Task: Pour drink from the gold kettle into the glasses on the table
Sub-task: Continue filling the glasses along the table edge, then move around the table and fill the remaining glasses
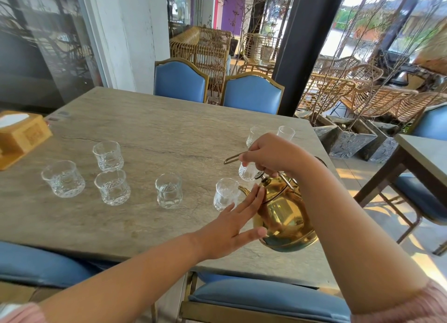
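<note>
Two bare arms reach in from the bottom of the frame. The left hand [232,228] is flat, its fingers [254,197] spread wide and holding nothing; they press lightly on the side of the gold kettle [283,216]. The right hand [271,153] is closed around the kettle's thin handle [232,158] and holds the kettle up above the desk [157,129], at the lower right of the frame. The kettle tips forward, and its spout [243,189] is right at the rim of a small glass [225,194].

That glass may be filling now, but I cannot see any drink. Four more glasses [108,156] stand toward the left, and three sit farther back on the right. All look clear and empty, so most of the pouring is likely left to do.
</note>
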A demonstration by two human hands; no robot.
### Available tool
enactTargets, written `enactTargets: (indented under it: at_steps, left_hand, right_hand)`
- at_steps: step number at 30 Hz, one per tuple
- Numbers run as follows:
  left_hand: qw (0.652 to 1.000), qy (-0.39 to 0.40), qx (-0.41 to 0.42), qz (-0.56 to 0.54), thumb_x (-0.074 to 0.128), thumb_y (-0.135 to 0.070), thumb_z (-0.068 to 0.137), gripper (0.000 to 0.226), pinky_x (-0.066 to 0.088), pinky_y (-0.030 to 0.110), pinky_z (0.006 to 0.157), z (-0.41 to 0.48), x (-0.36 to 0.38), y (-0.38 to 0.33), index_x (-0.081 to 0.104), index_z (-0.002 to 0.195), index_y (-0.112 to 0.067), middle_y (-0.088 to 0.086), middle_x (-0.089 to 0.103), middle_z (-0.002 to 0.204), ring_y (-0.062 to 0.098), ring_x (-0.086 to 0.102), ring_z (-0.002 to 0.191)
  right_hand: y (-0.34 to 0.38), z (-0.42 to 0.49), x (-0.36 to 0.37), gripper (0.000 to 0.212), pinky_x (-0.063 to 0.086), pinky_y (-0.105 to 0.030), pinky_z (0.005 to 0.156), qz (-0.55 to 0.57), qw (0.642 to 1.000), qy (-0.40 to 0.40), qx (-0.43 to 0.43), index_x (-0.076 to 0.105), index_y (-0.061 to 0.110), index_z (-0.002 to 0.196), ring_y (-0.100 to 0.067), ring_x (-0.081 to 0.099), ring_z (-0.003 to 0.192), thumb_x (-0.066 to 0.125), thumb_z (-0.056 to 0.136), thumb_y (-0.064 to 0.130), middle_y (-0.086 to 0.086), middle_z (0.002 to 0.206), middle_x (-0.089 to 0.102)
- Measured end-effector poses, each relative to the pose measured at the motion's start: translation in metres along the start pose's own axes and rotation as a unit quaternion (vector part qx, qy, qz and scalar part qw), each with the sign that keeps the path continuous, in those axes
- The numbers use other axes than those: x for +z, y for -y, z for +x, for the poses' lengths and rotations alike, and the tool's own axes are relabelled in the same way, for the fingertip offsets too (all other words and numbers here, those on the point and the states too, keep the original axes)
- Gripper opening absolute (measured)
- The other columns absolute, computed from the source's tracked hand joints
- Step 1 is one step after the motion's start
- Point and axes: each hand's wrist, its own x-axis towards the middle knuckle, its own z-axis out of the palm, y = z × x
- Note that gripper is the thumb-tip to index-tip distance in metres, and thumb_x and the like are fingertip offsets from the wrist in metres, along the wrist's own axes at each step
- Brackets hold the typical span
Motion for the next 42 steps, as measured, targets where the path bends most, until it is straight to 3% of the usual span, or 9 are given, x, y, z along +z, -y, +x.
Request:
enactTargets:
  at_steps: [10,17,21,26,30,33,37,42]
  left_hand:
    - [1.000,0.003,-0.004,0.010,0.018,-0.072,0.083,0.074,-0.006,0.037,0.119,0.002,0.000,0.002,-0.024,0.138,-0.047,-0.024,-0.026,0.151,-0.025,-0.015,0.129]
    - [0.998,0.018,-0.032,0.051,0.006,-0.082,0.073,0.086,-0.018,0.033,0.114,0.012,0.001,-0.011,-0.024,0.142,-0.042,-0.021,-0.029,0.151,-0.002,0.009,0.143]
    - [0.996,0.000,-0.036,0.077,0.005,-0.084,0.073,0.084,-0.019,0.035,0.113,0.022,0.004,-0.023,-0.017,0.144,-0.044,-0.021,-0.024,0.152,-0.006,-0.014,0.141]
    - [0.991,-0.081,-0.022,0.106,0.015,-0.072,0.082,0.073,-0.012,0.031,0.114,0.045,0.010,-0.051,0.021,0.147,-0.037,-0.012,0.008,0.158,0.000,-0.011,0.143]
    - [0.990,-0.128,0.005,0.062,0.035,-0.060,0.090,0.057,-0.002,0.024,0.112,0.073,0.027,-0.083,0.044,0.138,-0.032,-0.020,0.016,0.151,-0.006,0.001,0.140]
    - [0.985,-0.141,0.025,0.098,0.035,-0.060,0.089,0.055,0.005,0.017,0.109,0.097,0.052,-0.112,0.047,0.136,-0.032,-0.020,0.021,0.150,-0.003,0.016,0.135]
    - [0.985,-0.128,0.033,0.107,0.026,-0.066,0.088,0.060,0.005,0.026,0.114,0.127,0.097,-0.151,0.042,0.138,-0.037,-0.013,0.024,0.154,-0.005,0.014,0.137]
    - [0.986,-0.119,0.028,0.110,0.028,-0.065,0.089,0.058,0.017,0.039,0.115,0.166,0.158,-0.192,0.041,0.137,-0.037,-0.016,0.022,0.152,-0.012,0.020,0.127]
  right_hand:
    - [-0.006,-0.003,-0.002,0.024,0.037,-0.022,0.040,0.029,0.999,-0.017,0.011,0.070,-0.003,0.092,-0.014,0.039,0.037,0.060,0.089,0.019,-0.003,0.050,0.051]
    - [-0.029,-0.016,-0.015,0.021,0.032,-0.020,0.037,0.128,0.990,-0.058,0.023,0.071,-0.002,0.092,-0.009,0.032,0.032,0.062,0.087,0.017,0.000,0.046,0.046]
    - [-0.050,-0.029,-0.026,0.021,0.031,-0.021,0.039,0.181,0.979,-0.085,0.034,0.070,0.002,0.083,-0.012,0.031,0.037,0.064,0.085,0.022,0.003,0.042,0.042]
    - [-0.086,-0.054,-0.046,0.034,0.025,-0.017,0.034,0.281,0.952,-0.109,0.046,0.059,0.010,0.061,-0.012,0.024,0.033,0.068,0.082,0.034,0.003,0.038,0.035]
    - [-0.123,-0.084,-0.068,0.037,0.021,-0.019,0.036,0.340,0.928,-0.147,0.046,0.051,0.011,0.057,-0.012,0.022,0.034,0.068,0.082,0.033,0.004,0.037,0.031]
    - [-0.155,-0.112,-0.087,0.036,0.021,-0.020,0.036,0.371,0.913,-0.166,0.046,0.052,0.012,0.059,-0.011,0.022,0.034,0.069,0.081,0.036,0.002,0.041,0.033]
    - [-0.204,-0.152,-0.110,0.036,0.024,-0.019,0.038,0.384,0.903,-0.192,0.026,0.054,0.013,0.057,-0.011,0.024,0.038,0.071,0.077,0.037,0.001,0.044,0.034]
    - [-0.272,-0.195,-0.133,0.033,0.022,-0.019,0.038,0.396,0.895,-0.206,0.010,0.055,0.013,0.056,-0.010,0.024,0.038,0.071,0.079,0.030,0.005,0.041,0.034]
